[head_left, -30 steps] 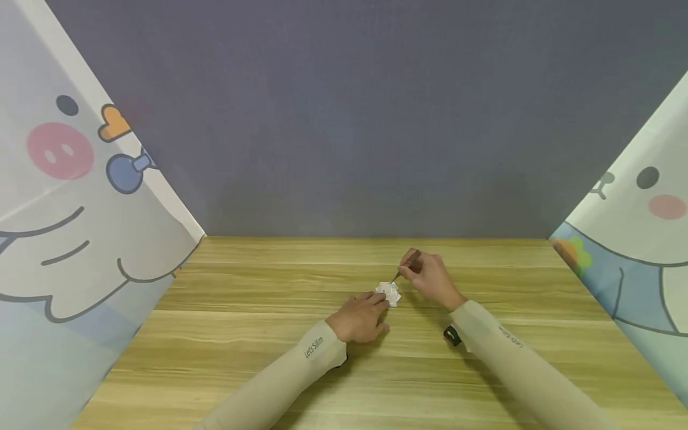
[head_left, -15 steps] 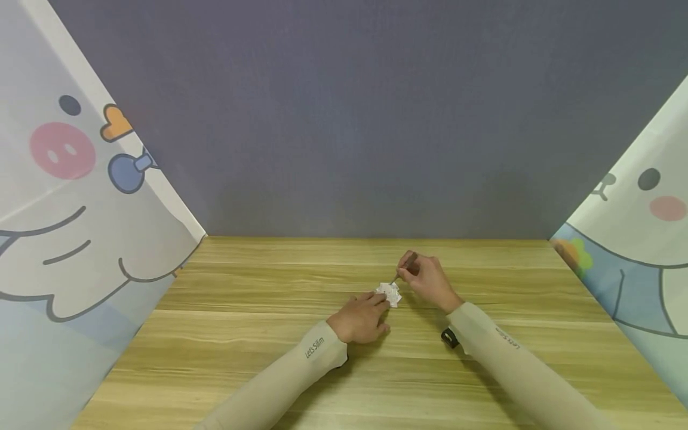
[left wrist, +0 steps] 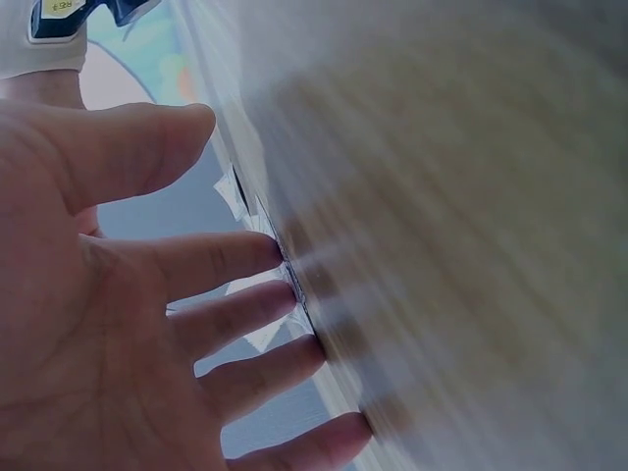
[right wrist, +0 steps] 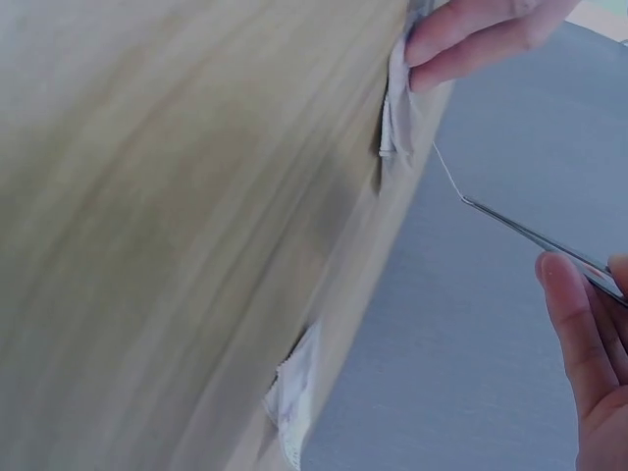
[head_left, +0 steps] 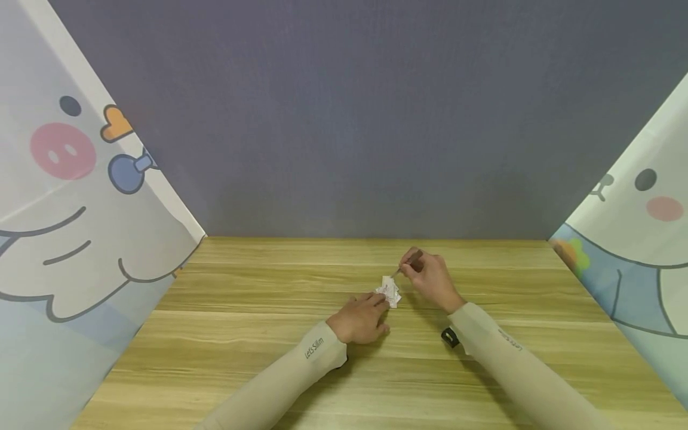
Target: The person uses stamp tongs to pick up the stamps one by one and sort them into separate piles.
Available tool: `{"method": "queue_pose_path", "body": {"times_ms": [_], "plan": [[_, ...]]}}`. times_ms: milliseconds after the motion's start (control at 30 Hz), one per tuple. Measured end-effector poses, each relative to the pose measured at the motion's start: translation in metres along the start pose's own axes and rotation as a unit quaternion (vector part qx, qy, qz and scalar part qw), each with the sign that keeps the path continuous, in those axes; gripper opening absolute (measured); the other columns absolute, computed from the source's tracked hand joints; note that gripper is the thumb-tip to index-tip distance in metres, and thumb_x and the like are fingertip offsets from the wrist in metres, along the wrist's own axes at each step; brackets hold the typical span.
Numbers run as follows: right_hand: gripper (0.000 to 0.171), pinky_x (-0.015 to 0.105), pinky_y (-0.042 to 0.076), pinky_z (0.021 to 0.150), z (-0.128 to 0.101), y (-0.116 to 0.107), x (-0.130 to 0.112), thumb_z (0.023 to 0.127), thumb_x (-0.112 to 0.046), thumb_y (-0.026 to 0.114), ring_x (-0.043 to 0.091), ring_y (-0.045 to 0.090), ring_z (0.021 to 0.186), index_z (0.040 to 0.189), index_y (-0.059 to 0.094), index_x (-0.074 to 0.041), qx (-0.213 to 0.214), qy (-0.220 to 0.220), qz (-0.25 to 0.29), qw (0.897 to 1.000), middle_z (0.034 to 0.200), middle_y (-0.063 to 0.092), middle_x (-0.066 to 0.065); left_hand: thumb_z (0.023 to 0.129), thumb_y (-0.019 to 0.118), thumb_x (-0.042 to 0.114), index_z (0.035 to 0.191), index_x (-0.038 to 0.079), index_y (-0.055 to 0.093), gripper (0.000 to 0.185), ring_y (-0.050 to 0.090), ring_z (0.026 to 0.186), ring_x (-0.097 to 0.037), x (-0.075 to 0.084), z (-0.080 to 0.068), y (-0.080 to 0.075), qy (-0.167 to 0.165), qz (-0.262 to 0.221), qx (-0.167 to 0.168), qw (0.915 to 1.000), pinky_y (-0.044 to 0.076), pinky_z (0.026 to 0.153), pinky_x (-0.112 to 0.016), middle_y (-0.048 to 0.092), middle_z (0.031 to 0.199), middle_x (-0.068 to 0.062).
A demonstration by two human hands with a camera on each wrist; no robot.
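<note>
A small white crumpled paper piece lies mid-table on the wooden table. My left hand presses its near edge with straight fingertips; the left wrist view shows the fingers stretched out flat. My right hand pinches a thin metal pick just beyond the paper. The pick's fine bent tip meets the paper's far edge, which stands lifted off the wood.
A grey wall closes the far side of the table. Cartoon-printed curtains hang at the left and right. A second white scrap shows in the right wrist view. A small black device sits under my right wrist.
The far edge of the white paper has risen off the table. My right hand with the pick has shifted slightly up and away. My left hand has stayed put.
</note>
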State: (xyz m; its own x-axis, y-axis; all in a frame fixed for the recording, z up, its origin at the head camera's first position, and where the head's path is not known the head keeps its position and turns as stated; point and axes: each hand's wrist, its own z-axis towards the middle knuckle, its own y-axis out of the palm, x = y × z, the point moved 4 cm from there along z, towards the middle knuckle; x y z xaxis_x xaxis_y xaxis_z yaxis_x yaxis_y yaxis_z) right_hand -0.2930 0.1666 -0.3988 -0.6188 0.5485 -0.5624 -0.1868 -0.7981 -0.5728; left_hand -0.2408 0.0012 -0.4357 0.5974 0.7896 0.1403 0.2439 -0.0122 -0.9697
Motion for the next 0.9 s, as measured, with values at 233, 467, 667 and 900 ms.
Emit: {"method": "queue_pose_path", "body": {"times_ms": [233,467,667,900], "plan": [[0.01,0.025,0.05,0.052,0.004,-0.011,-0.004,0.084,-0.001,0.07,0.009,0.059,0.059,0.084,0.065,-0.01,0.024,0.008,-0.01,1.0,0.072,0.065,-0.004,0.097,0.05,0.043,0.144,0.016,0.042,0.055,0.027,0.138,-0.023,0.0,0.001,0.0,0.002,-0.005,0.0,1.0,0.028,0.105,-0.053,0.031,0.15,0.0],[0.011,0.025,0.051,0.052,0.009,-0.019,-0.013,0.083,0.0,0.071,0.013,0.062,0.058,0.084,0.066,-0.009,0.046,-0.025,-0.002,0.999,0.072,0.066,-0.002,0.097,0.05,0.043,0.143,0.015,0.044,0.054,0.025,0.138,-0.023,-0.007,-0.002,-0.002,0.002,-0.045,0.006,0.999,0.028,0.105,-0.053,0.03,0.151,-0.002],[0.008,0.024,0.052,0.053,0.013,-0.015,-0.018,0.082,0.001,0.071,0.014,0.063,0.058,0.084,0.065,-0.005,0.056,-0.039,0.021,0.997,0.073,0.067,0.0,0.098,0.049,0.04,0.144,0.012,0.041,0.054,0.026,0.138,-0.024,-0.016,-0.011,-0.009,-0.001,-0.06,0.018,0.998,0.028,0.107,-0.05,0.028,0.152,-0.004],[0.006,0.024,0.051,0.052,0.017,0.003,-0.023,0.083,0.0,0.07,0.016,0.063,0.057,0.083,0.065,-0.003,0.045,-0.035,0.046,0.997,0.072,0.066,0.001,0.097,0.051,0.038,0.144,0.013,0.041,0.054,0.024,0.138,-0.026,-0.035,-0.027,-0.017,-0.028,-0.084,0.032,0.9955,0.026,0.106,-0.053,0.028,0.152,-0.006]]}}
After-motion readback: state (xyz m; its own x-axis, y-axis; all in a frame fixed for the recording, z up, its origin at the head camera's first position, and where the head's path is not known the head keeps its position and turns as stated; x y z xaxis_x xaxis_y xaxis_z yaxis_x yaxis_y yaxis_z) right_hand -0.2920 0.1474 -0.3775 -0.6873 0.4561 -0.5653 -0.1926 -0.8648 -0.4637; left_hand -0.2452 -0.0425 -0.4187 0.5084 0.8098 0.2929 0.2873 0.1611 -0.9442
